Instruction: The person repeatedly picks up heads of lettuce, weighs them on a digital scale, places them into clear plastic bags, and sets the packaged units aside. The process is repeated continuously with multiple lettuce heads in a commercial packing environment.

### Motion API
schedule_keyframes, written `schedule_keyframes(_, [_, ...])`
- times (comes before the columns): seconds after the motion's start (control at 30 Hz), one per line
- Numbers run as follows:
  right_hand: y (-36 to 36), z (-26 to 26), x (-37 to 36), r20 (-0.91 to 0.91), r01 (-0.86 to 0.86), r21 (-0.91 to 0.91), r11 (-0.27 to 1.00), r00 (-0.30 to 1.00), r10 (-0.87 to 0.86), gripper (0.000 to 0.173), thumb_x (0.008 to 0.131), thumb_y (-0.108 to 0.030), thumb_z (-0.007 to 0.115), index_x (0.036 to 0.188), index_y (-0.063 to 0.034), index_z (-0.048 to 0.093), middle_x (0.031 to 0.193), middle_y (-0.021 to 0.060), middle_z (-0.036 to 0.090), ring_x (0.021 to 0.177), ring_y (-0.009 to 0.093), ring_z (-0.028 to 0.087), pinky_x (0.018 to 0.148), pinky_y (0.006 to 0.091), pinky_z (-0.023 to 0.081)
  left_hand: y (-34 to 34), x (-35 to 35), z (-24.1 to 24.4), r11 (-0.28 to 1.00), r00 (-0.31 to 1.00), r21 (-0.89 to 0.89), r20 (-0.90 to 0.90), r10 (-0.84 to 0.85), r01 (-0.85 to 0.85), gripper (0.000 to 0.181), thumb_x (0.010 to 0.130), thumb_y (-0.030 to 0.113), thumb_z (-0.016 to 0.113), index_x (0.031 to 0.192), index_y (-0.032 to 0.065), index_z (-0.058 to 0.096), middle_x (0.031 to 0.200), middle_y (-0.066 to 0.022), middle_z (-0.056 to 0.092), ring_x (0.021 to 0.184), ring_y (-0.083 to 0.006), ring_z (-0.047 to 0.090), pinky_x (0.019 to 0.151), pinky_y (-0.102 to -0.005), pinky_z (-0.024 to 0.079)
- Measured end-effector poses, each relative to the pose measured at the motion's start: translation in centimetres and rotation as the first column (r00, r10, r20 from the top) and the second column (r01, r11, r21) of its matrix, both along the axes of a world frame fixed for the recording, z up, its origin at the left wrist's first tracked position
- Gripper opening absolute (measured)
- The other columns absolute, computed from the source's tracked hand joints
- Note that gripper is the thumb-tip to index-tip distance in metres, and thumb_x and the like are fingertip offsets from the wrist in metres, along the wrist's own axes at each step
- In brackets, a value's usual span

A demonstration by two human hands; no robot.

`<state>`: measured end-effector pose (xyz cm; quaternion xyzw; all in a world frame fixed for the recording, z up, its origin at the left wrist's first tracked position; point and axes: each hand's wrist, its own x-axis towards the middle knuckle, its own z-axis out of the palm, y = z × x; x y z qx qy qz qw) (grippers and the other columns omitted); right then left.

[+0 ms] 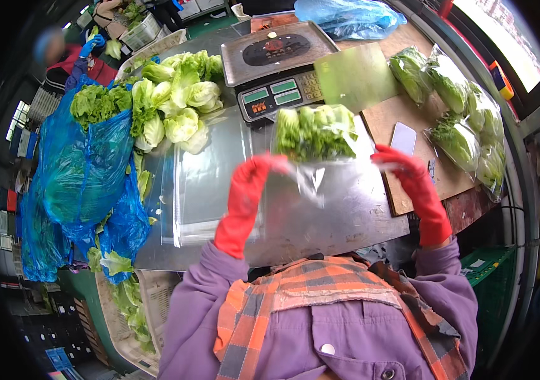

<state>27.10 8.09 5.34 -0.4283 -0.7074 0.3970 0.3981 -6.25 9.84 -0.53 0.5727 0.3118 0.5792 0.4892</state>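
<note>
Leafy lettuce (pixel 315 135) lies inside a clear plastic bag (pixel 315 183) on the metal tabletop, its loose mouth facing me. My left hand (pixel 253 178), in a red rubber glove, pinches the bag's near left edge. At the near right edge, my right hand (pixel 405 168), in a matching glove, grips the film; motion blurs its fingertips. Flat clear bags (pixel 213 190) are stacked left of the left hand. Beyond the bagged lettuce stands a digital weighing scale (pixel 274 97) with a metal pan. Unbagged lettuce heads (pixel 180 99) are piled to the scale's left.
Bagged lettuces (pixel 460 104) and a pale flat object (pixel 403 138) lie on a wooden board (pixel 379 118) at right. Blue plastic sacks (pixel 92 171) of greens stand at left, above a crate (pixel 149 304). A blue-gloved co-worker's hand (pixel 90 46) holds greens at back left.
</note>
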Motion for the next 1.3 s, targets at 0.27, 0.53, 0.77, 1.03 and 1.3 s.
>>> schedule_keyframes(0.27, [-7.7,0.3,-1.1,0.258,0.046,-0.171,0.984,0.966,0.0,0.052,0.066,0.019,0.038,0.103,-0.0053,0.065,0.124,0.0186,0.054,0.126,0.034,0.043,0.101,0.0369,0.035,-7.9,1.5,-5.4,0.606,0.978,-0.769,-0.135,0.16,-0.205,0.059,0.09,0.038,0.057,0.139,0.0137,0.034,0.136,-0.0059,0.041,0.117,-0.0185,0.047,0.086,-0.0368,0.045])
schedule_keyframes(0.53, [-8.3,-1.2,-8.8,0.294,-0.259,-0.01,0.966,0.922,0.25,0.018,0.071,-0.004,0.068,0.088,-0.0014,0.063,0.086,0.0131,0.064,0.081,0.032,0.061,0.07,0.0388,0.05,-11.0,3.1,-4.3,0.234,0.921,-0.927,0.207,-0.33,0.293,0.041,0.092,0.036,0.053,0.117,0.003,0.049,0.109,-0.0104,0.057,0.102,-0.0187,0.055,0.079,-0.0343,0.049])
schedule_keyframes(0.77, [-9.2,-4.9,-7.9,0.592,-0.138,-0.05,0.989,0.793,0.141,0.019,0.07,-0.005,0.069,0.089,-0.0055,0.066,0.08,0.0101,0.064,0.08,0.029,0.061,0.069,0.0381,0.049,-11.5,2.8,-5.3,0.149,0.961,-0.956,0.228,-0.157,0.252,0.045,0.095,0.041,0.041,0.108,-0.0002,0.055,0.103,-0.0117,0.061,0.09,-0.0202,0.062,0.073,-0.0317,0.052])
schedule_keyframes(1.03, [-9.5,-4.8,-7.7,0.481,0.003,-0.014,1.0,0.877,0.004,0.018,0.072,-0.003,0.068,0.089,-0.008,0.067,0.081,0.0097,0.065,0.079,0.029,0.062,0.07,0.0365,0.05,-10.7,3.6,-4.5,0.21,0.934,-0.94,0.2,-0.294,0.268,0.036,0.095,0.027,0.04,0.114,-0.0005,0.054,0.105,-0.015,0.061,0.094,-0.0219,0.062,0.08,-0.0337,0.05])
schedule_keyframes(1.3, [-9.7,-6.9,-12.8,0.693,-0.368,0.048,0.929,0.681,0.234,0.01,0.073,-0.016,0.06,0.081,-0.0096,0.061,0.077,0.0055,0.057,0.08,0.024,0.055,0.065,0.0342,0.042,-11.4,2.7,-5.1,0.217,0.925,-0.92,0.263,-0.274,0.326,0.03,0.096,0.025,0.044,0.107,0.0004,0.057,0.1,-0.0131,0.063,0.087,-0.0219,0.064,0.074,-0.0323,0.053])
